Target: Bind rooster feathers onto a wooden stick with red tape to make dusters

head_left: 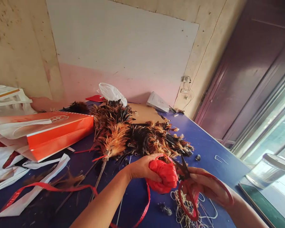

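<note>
My left hand (142, 167) is wrapped around a bunched roll of red plastic ribbon (165, 175), just above the table. A strand of the ribbon hangs below and trails left across the table. My right hand (204, 186) holds scissors (185, 174) with large red handles, the blades parted and pointing up beside the ribbon roll. Parts of the right fingers are hidden behind the handles. Behind my hands lie brown and black feather bundles (152, 139), and one feather duster head (115, 136) on a stick leans toward me.
An orange paper bag (61, 136) and white strips (35, 194) occupy the left of the blue table (211, 158). Tangled string (184, 209) lies below my right hand. Farther back are cardboard (144, 114) and a clear plastic bag (111, 93). A lidded container (268, 172) stands at right.
</note>
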Tool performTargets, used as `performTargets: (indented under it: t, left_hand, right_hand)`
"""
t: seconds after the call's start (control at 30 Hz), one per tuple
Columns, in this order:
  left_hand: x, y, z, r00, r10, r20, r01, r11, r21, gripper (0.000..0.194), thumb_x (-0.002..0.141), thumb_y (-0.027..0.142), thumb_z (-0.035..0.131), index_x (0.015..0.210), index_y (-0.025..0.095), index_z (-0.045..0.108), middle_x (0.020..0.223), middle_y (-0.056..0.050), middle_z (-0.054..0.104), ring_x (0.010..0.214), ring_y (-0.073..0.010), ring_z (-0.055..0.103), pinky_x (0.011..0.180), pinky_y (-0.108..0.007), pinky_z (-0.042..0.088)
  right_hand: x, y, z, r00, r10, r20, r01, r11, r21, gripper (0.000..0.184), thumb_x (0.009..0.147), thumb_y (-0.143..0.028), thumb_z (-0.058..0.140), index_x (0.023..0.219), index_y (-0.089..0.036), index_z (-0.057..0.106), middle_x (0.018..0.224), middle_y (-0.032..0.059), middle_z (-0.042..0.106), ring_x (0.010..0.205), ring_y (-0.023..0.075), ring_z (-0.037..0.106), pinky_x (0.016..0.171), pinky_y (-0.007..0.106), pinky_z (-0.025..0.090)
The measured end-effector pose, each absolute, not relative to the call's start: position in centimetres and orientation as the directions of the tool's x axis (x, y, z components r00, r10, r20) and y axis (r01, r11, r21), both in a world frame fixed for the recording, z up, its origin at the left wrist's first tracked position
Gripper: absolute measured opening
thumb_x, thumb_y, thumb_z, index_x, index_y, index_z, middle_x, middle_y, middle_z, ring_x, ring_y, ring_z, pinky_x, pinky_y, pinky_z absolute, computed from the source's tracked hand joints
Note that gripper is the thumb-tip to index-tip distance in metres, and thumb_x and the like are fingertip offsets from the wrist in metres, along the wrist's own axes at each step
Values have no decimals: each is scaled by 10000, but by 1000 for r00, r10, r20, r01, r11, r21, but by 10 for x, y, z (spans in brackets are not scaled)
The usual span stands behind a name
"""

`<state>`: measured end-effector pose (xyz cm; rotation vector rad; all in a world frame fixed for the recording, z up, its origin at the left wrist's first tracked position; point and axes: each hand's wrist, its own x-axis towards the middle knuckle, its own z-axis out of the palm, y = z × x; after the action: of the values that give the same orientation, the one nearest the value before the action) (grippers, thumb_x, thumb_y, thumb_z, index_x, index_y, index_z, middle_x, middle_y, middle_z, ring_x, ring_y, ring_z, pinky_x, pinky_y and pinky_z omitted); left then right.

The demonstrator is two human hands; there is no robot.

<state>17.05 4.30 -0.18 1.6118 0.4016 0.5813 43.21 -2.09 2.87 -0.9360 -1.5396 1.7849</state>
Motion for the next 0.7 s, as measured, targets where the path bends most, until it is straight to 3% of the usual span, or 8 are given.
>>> performTargets:
  t: [0.13, 0.27, 0.4, 0.53, 0.7]
  left_hand:
    - [174, 38, 0, 819, 543, 186, -150, -111, 982, 764, 556, 294, 786, 1240, 209, 458, 1062, -26, 580, 961, -197, 529, 855, -332, 427]
    - [174, 39, 0, 843, 505, 186, -195, -36, 980, 744, 535, 268, 801, 1209, 201, 493, 1000, -23, 586, 894, -172, 547, 826, -324, 440]
    - [174, 42, -2, 878, 456, 147, -167, 4, 986, 769, 470, 257, 835, 1173, 199, 530, 946, -23, 589, 834, -164, 554, 817, -338, 443]
    - [176, 41, -1, 891, 427, 158, -169, -11, 986, 671, 441, 272, 844, 1063, 185, 608, 986, -39, 584, 872, -181, 534, 810, -323, 440]
    - [175, 41, -1, 872, 464, 157, -179, 5, 984, 771, 481, 269, 828, 1188, 192, 530, 982, -45, 581, 824, -167, 535, 814, -341, 436]
  right_hand:
    - [419, -18, 41, -618, 767, -173, 182, -75, -980, 400, 839, -367, 537, 1139, -104, 562, 793, 101, 663, 676, 186, 633, 626, 297, 483]
    - [412, -11, 42, -601, 782, -165, 192, -59, -980, 323, 828, -365, 560, 1024, -112, 599, 768, 61, 638, 651, 140, 609, 602, 235, 461]
    - [411, -4, 33, -612, 780, -131, 104, -85, -991, 336, 832, -374, 555, 1042, -113, 575, 662, 18, 579, 510, 83, 533, 491, 187, 402]
    - [405, -1, 20, -637, 765, -92, -32, -146, -989, 401, 822, -396, 558, 1097, -105, 545, 608, 5, 551, 438, 77, 499, 436, 185, 379]
    - [400, -1, 1, -581, 812, -50, -228, -222, -948, 341, 827, -423, 528, 759, -94, 587, 497, -14, 478, 388, 71, 448, 388, 175, 334]
